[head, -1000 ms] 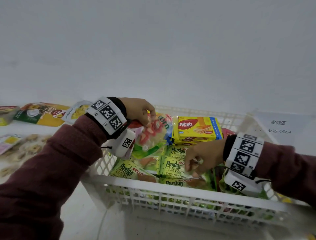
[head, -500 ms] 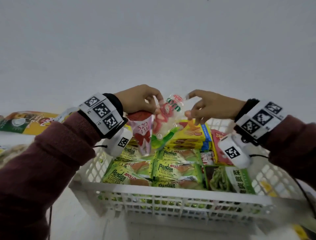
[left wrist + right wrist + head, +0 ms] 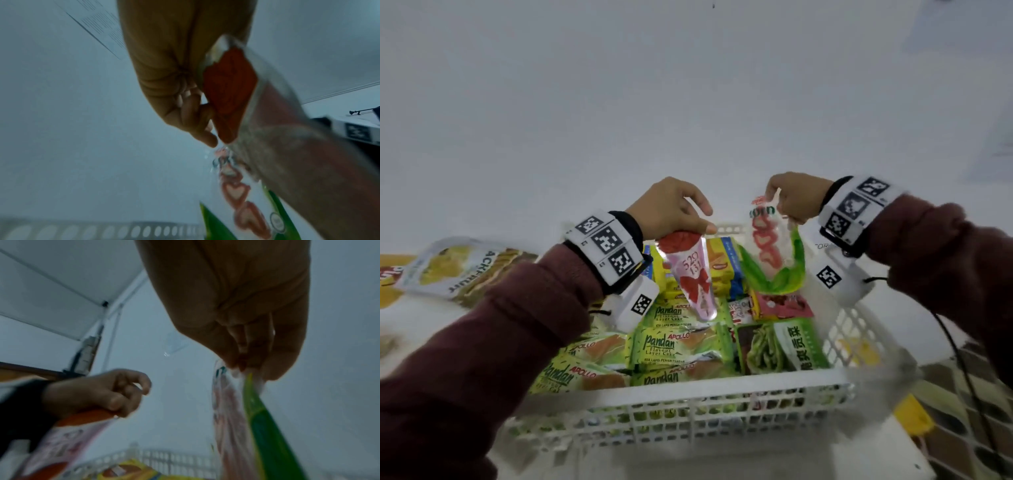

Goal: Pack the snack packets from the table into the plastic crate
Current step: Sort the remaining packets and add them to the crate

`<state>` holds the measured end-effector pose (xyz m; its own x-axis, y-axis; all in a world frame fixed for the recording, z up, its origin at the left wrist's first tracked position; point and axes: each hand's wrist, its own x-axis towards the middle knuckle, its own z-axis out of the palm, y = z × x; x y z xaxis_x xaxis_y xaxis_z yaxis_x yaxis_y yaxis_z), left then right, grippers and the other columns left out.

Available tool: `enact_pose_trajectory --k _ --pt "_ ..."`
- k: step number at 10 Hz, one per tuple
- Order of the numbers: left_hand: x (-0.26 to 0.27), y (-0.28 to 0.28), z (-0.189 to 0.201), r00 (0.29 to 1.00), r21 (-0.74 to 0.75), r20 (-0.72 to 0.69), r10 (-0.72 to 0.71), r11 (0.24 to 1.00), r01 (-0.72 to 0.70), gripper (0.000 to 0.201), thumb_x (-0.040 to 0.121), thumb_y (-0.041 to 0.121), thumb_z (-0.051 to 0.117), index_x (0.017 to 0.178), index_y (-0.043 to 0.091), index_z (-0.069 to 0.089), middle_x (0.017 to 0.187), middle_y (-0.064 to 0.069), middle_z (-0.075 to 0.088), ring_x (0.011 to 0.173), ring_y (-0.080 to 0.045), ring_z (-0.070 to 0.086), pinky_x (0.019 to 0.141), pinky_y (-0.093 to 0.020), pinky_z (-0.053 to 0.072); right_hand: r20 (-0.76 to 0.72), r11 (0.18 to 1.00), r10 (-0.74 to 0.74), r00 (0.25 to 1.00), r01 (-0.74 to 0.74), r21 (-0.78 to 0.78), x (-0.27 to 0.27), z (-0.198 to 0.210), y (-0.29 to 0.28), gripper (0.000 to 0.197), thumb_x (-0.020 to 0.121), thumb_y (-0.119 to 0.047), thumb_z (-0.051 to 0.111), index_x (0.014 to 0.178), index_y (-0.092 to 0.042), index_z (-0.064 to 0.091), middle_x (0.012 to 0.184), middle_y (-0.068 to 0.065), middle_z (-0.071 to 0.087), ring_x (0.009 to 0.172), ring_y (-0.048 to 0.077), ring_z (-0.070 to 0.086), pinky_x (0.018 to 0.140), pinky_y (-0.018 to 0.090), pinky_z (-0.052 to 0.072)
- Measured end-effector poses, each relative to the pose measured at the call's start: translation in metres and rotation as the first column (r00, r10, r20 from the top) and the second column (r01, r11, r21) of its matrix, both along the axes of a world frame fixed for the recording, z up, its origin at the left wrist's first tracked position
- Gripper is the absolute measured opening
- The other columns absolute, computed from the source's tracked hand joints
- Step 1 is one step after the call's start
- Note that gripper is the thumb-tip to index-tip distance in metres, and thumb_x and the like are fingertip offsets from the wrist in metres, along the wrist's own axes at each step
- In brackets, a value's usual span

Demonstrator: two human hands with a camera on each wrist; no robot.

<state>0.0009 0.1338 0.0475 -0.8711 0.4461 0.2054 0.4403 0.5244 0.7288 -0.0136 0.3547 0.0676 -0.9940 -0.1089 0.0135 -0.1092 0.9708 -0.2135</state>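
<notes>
Above the white plastic crate (image 3: 709,399) my left hand (image 3: 674,212) grips the red top of a pink cone-shaped packet (image 3: 693,281) marked "520 1314" with a red bow; it hangs point down. My right hand (image 3: 792,198) pinches the top edge of a clear packet of red heart candies with green sides (image 3: 770,253), which hangs over the crate's back right. The left wrist view shows my fingers curled on the cone packet's red top (image 3: 228,95), the heart packet (image 3: 244,204) beyond. In the right wrist view the heart packet (image 3: 242,418) hangs from my fingertips.
The crate holds several green Pandan cake packets (image 3: 671,346), a yellow wafer box (image 3: 719,270), a pink-red packet (image 3: 784,305) and a green vegetable packet (image 3: 780,346). A jackfruit chips bag (image 3: 462,267) lies on the table to the left. A cable (image 3: 962,370) trails from my right wrist.
Both packets were in my left hand a second ago. My right hand rose from the crate, took the heart candy packet and drew it off to the right; the left keeps the cone packet.
</notes>
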Motion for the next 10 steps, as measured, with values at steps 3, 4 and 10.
enact_pose_trajectory --k 3,4,10 --pt "0.005 0.031 -0.032 0.972 0.122 0.209 -0.107 0.989 0.083 0.016 0.071 0.002 0.076 0.069 0.012 0.064 0.047 0.008 0.065 0.05 -0.003 0.062 0.058 -0.016 0.053 0.033 0.869 -0.01 0.999 -0.007 0.494 -0.015 -0.032 -0.019 0.04 0.077 -0.014 0.065 0.115 -0.005 0.052 0.113 0.017 0.061 0.101 0.032 0.062 0.085 0.037 0.051" --pt "0.003 0.033 -0.043 0.956 0.084 0.259 -0.138 0.989 0.12 0.015 0.073 -0.002 0.073 0.068 0.009 0.066 0.048 0.01 0.065 0.05 -0.002 0.061 0.058 -0.013 0.051 0.245 0.842 -0.01 0.97 -0.124 0.524 -0.007 -0.044 -0.033 0.044 0.077 -0.024 0.071 0.116 -0.008 0.058 0.112 0.008 0.063 0.092 0.022 0.061 0.08 0.027 0.05" --pt "0.008 0.083 -0.066 0.958 -0.451 0.128 -0.255 0.846 0.286 0.026 0.077 0.003 0.07 0.103 0.005 0.069 0.095 -0.005 0.07 0.067 -0.005 0.054 0.054 -0.001 0.037 0.324 0.799 -0.015 0.946 -0.184 0.573 0.005 -0.038 -0.018 0.081 0.078 -0.049 0.066 0.143 -0.014 0.034 0.145 0.005 0.04 0.131 0.023 0.041 0.108 0.036 0.035"
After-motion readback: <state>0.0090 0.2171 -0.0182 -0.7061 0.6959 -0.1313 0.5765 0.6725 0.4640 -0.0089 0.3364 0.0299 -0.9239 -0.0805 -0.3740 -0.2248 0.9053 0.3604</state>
